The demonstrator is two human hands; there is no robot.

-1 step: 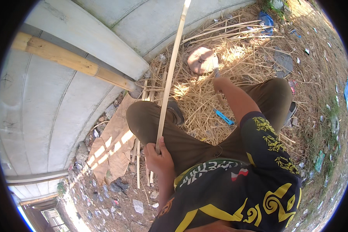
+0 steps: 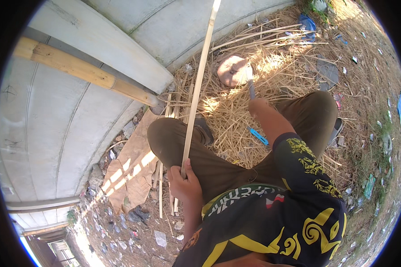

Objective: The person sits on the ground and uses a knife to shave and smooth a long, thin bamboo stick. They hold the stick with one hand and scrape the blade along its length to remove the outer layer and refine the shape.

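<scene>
My left hand (image 2: 185,182) is closed around the lower end of a long, pale bamboo strip (image 2: 197,93), beside my left thigh. The strip slants up and away past the top of the picture. My right hand (image 2: 259,107) grips a knife, its grey blade (image 2: 251,88) pointing away from me; the fist hides the handle. The blade's far end meets or overlaps the right edge of a round, pinkish stone-like block (image 2: 232,71) with a dent in its middle. Between my legs a blue cutter (image 2: 259,136) lies on the shavings.
Bamboo shavings (image 2: 236,120) cover the ground between my legs. Long strips (image 2: 267,38) lie beyond the block. A pale panel wall (image 2: 67,120) and a bamboo pole (image 2: 71,64) stand at left, near a brown cardboard sheet (image 2: 131,173). Litter is scattered at right.
My right hand has shifted slightly toward me, and more of the knife's blade shows. My left hand and the bamboo strip have hardly moved.
</scene>
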